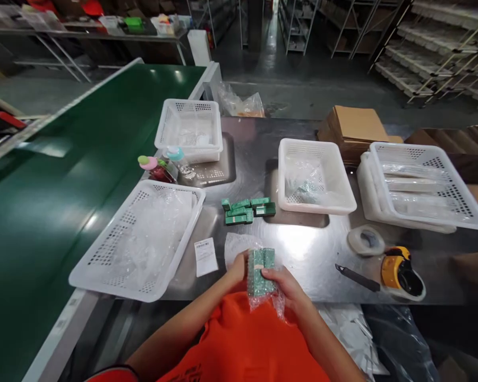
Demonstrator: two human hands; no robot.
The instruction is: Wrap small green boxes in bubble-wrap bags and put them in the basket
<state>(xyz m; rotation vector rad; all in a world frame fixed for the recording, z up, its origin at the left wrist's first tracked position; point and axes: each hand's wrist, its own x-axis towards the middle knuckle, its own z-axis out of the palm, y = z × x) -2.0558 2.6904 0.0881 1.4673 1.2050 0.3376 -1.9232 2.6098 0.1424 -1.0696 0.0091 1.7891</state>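
In the head view, the left hand is gripping the left edge of a bubble-wrapped bundle of green boxes, its fingertips hiding behind the wrap; the right hand is closing on the other side, its thumb pressing the front; the bundle is sitting between both hands, just in front of the orange shirt; more green boxes are lying on the metal table beyond, with a printed slip lying to their left, nearer the person; the bundle is probably feeling light, its boxes fairly stiff yet crushable, the film soft and somewhat slippery; the broad sides are likely offering the best hold, the loose lower wrap a poor one
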